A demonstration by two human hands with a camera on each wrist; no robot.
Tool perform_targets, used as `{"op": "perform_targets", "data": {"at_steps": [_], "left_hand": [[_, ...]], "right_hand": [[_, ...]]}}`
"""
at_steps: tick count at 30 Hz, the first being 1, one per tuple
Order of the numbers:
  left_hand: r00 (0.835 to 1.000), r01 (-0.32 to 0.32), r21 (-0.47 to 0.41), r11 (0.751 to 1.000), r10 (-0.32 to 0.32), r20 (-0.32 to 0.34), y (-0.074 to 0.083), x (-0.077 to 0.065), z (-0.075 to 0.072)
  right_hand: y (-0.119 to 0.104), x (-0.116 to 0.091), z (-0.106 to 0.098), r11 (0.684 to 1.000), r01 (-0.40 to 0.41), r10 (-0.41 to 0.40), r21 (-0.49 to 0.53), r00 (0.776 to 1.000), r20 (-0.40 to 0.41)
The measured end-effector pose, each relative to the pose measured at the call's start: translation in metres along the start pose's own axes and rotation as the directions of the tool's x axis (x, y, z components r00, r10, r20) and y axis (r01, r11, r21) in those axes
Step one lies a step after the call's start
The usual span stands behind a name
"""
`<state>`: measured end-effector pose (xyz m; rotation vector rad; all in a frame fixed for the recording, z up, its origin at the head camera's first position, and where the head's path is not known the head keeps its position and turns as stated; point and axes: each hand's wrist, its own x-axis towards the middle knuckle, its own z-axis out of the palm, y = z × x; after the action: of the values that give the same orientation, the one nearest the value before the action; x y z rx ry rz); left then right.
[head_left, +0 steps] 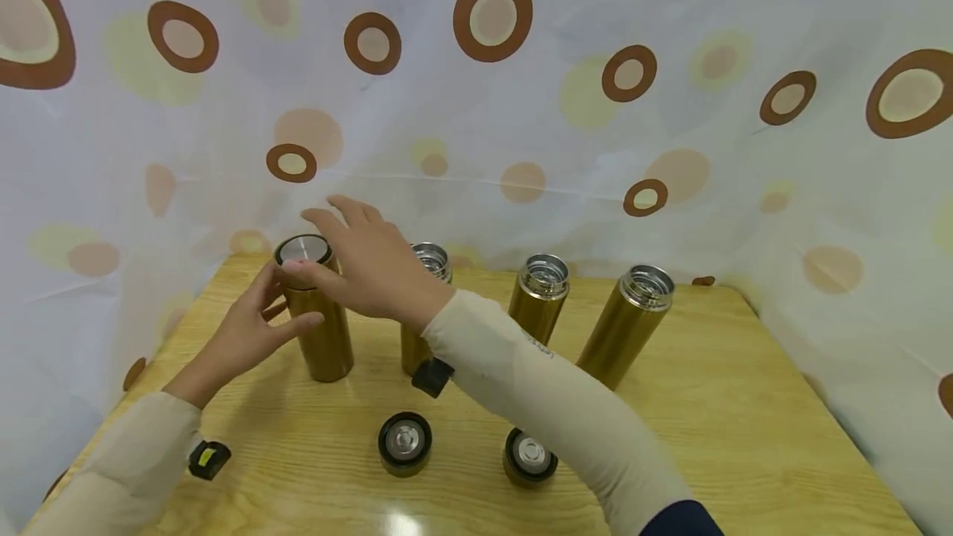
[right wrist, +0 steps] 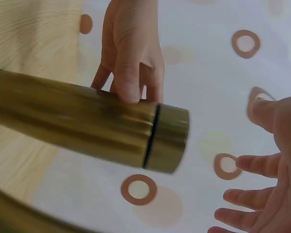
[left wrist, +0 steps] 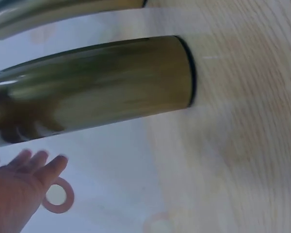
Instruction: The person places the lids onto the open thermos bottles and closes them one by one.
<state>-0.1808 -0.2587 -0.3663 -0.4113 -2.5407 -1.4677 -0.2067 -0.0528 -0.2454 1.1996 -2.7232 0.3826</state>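
A gold thermos bottle (head_left: 325, 346) with its lid (right wrist: 170, 141) on stands upright at the left of the table. My left hand (head_left: 241, 336) is beside its upper part, thumb and fingers spread about it. In the left wrist view a gap shows between those fingers (left wrist: 51, 170) and the bottle. Over the bottle's right side, near the lid, my right hand (head_left: 372, 265) hovers with its fingers apart. The right wrist view shows the right hand (right wrist: 276, 179) clear of the lid, holding nothing.
Three lidless gold bottles stand to the right: one (head_left: 414, 346) partly behind my right wrist, another (head_left: 536, 313), and a third (head_left: 621, 333) farther right. Two loose lids, one left (head_left: 405, 443) and one right (head_left: 530, 459), lie on the wooden table (head_left: 715, 404). A patterned cloth (head_left: 566, 155) hangs behind.
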Motion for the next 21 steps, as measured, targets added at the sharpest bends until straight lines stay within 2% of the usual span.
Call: {"op": "perform_targets", "data": {"at_steps": [3, 5, 7, 9, 12, 14, 15, 16, 17, 18, 19, 21], "left_hand": [[0.991, -0.065, 0.009, 0.998, 0.066, -0.120, 0.012, 0.000, -0.001], [0.965, -0.155, 0.026, 0.988, 0.157, -0.212, 0.023, -0.001, -0.002], [0.918, -0.267, 0.061, 0.962, 0.273, -0.287, 0.039, -0.002, 0.000], [0.865, -0.374, 0.089, 0.923, 0.382, -0.325, 0.057, -0.002, 0.002], [0.789, -0.497, 0.141, 0.856, 0.514, -0.338, 0.081, -0.002, 0.008], [0.745, -0.546, 0.197, 0.814, 0.580, -0.329, 0.089, -0.001, 0.015], [0.729, -0.561, 0.226, 0.796, 0.605, -0.321, 0.090, 0.000, 0.019], [0.721, -0.568, 0.248, 0.785, 0.620, -0.309, 0.090, 0.001, 0.023], [0.720, -0.570, 0.266, 0.777, 0.629, -0.293, 0.089, 0.001, 0.028], [0.727, -0.569, 0.274, 0.775, 0.630, -0.274, 0.087, 0.002, 0.032], [0.739, -0.563, 0.275, 0.779, 0.624, -0.254, 0.085, 0.002, 0.036], [0.785, -0.531, 0.262, 0.806, 0.584, -0.205, 0.080, 0.003, 0.043]], "right_hand": [[0.014, -0.022, -0.012, 0.997, 0.032, -0.027, 0.067, 0.997, -0.075], [0.025, -0.039, -0.017, 0.994, 0.050, -0.038, 0.095, 0.991, -0.127], [0.035, -0.057, -0.020, 0.991, 0.064, -0.043, 0.116, 0.984, -0.172], [0.045, -0.074, -0.022, 0.989, 0.070, -0.043, 0.130, 0.979, -0.199], [0.057, -0.100, -0.022, 0.989, 0.072, -0.041, 0.129, 0.972, -0.230], [0.064, -0.116, -0.020, 0.989, 0.067, -0.034, 0.129, 0.969, -0.243], [0.067, -0.124, -0.018, 0.990, 0.060, -0.027, 0.131, 0.970, -0.243], [0.069, -0.131, -0.017, 0.990, 0.054, -0.021, 0.129, 0.969, -0.247], [0.072, -0.138, -0.014, 0.990, 0.050, -0.016, 0.132, 0.969, -0.248], [0.073, -0.144, -0.012, 0.989, 0.046, -0.010, 0.140, 0.969, -0.246], [0.075, -0.149, -0.009, 0.988, 0.046, -0.009, 0.149, 0.970, -0.243], [0.076, -0.157, -0.003, 0.985, 0.050, -0.010, 0.165, 0.971, -0.238]]}}
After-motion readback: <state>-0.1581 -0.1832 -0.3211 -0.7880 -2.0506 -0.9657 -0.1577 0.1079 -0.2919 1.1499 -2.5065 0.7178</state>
